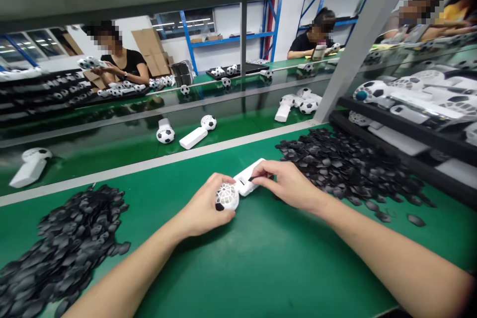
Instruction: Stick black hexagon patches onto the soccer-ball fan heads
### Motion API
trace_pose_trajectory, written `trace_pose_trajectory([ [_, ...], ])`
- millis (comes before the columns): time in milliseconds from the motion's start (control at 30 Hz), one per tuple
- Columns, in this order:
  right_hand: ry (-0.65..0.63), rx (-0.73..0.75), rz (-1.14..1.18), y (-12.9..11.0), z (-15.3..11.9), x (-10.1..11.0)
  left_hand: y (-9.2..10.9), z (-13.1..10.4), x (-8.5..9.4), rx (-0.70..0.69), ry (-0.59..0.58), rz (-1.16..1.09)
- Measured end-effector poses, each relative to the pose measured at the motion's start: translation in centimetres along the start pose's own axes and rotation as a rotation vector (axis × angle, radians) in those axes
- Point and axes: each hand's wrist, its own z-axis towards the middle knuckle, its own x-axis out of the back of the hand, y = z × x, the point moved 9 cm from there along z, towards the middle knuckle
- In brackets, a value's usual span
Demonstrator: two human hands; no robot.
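Observation:
A white handheld fan [227, 197] with a football-patterned round head and a flat white handle lies at the middle of the green worktop. My left hand [208, 204] is closed round its head, thumb at the near side and fingers over the far side. At the handle, my right hand [285, 182] pinches a small dark piece [253, 178], whose shape is mostly hidden by the fingertips. The piece is close to the handle's face, beside a small dark slot; whether it touches I cannot tell.
Loose black flat pieces form one pile [74, 238] at left and another [346, 169] at right. Several similar fans [194, 137] lie on the green conveyor beyond a pale rail [149, 163]. Black trays [421, 124] of fans stand at right, near a grey post [357, 44]. Co-workers [128, 62] sit opposite.

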Motion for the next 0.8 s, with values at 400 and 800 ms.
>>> trace_pose_trajectory([
  [400,-0.192,0.317,-0.049,-3.8,-1.0,-3.1,-0.1,0.1,0.0,-0.026,0.020,-0.008],
  [800,-0.072,0.300,0.023,-4.0,-0.5,-3.6,0.5,0.0,0.2,-0.069,0.126,0.007],
])
